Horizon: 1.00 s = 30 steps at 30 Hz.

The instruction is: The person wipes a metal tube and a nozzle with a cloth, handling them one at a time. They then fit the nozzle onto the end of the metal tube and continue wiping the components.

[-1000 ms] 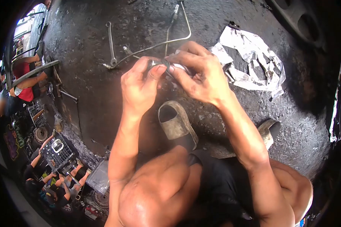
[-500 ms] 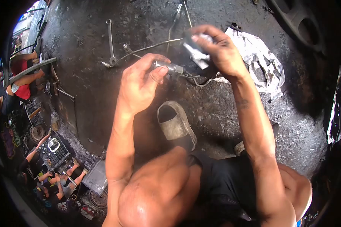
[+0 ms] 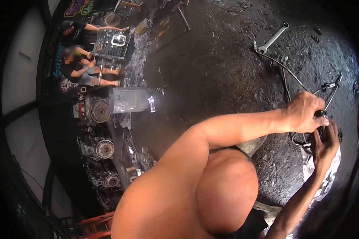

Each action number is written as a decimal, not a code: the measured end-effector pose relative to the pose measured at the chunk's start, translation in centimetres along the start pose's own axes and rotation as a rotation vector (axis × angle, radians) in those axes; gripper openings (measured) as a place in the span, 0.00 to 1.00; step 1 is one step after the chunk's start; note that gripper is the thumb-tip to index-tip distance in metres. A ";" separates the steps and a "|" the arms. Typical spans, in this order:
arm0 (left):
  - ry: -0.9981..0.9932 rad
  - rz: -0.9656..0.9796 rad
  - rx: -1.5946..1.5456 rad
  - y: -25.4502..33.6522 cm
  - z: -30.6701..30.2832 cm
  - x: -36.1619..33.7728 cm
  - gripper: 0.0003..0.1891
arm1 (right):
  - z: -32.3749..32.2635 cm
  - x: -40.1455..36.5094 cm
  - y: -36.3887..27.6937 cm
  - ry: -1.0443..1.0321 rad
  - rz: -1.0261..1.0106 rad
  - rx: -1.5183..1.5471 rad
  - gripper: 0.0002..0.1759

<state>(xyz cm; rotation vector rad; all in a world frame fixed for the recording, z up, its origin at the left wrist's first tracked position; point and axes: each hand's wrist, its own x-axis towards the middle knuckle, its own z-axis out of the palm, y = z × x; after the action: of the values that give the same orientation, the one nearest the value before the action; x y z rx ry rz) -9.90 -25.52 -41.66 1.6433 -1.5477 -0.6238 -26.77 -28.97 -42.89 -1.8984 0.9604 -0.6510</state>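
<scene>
My left hand (image 3: pixel 307 111) is closed around a dark, cylinder-like metal part (image 3: pixel 320 114), mostly covered by the fingers. Right below it, my right hand (image 3: pixel 327 145) has its fingers bent up against the part's lower side. Whatever those fingers pinch is hidden. A thin cable (image 3: pixel 285 70) runs from beside a combination wrench (image 3: pixel 274 38) towards my left hand. More looped cable (image 3: pixel 298 140) shows under the hands. Crumpled white paper or foil (image 3: pixel 330 179) lies on the floor, partly behind my right forearm.
Dark, grimy floor surrounds me. A slim metal tool (image 3: pixel 330 85) lies beyond my hands. Across the floor, two people (image 3: pixel 73 65) are by a metal housing (image 3: pixel 111 44). A grey tray (image 3: pixel 129 99) and clutch-like discs (image 3: pixel 100 110) line that side. My bent knee (image 3: pixel 227 191) is close below.
The view has swung left, so the hands now appear at the far right. My right hand has come against the part in my left hand; the crumpled silvery piece it held is no longer visible there.
</scene>
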 end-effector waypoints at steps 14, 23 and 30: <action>0.275 -0.008 0.075 -2.1 1.4 0.0 0.20 | 3.2 -1.6 0.8 0.240 -0.111 -0.100 0.16; 0.126 0.062 0.150 -1.5 -0.3 0.0 0.20 | 4.3 -2.2 -0.4 0.278 -0.079 -0.019 0.27; 0.025 -0.009 0.143 -1.3 -2.3 -0.2 0.20 | 1.5 -2.1 0.7 0.364 0.676 0.686 0.23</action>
<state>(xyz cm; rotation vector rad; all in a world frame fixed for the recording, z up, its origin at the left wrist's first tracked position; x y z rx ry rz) -7.32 -24.91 -41.42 1.7585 -1.5990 -0.5055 -27.12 -26.76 -44.34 -0.7944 1.3044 -0.7838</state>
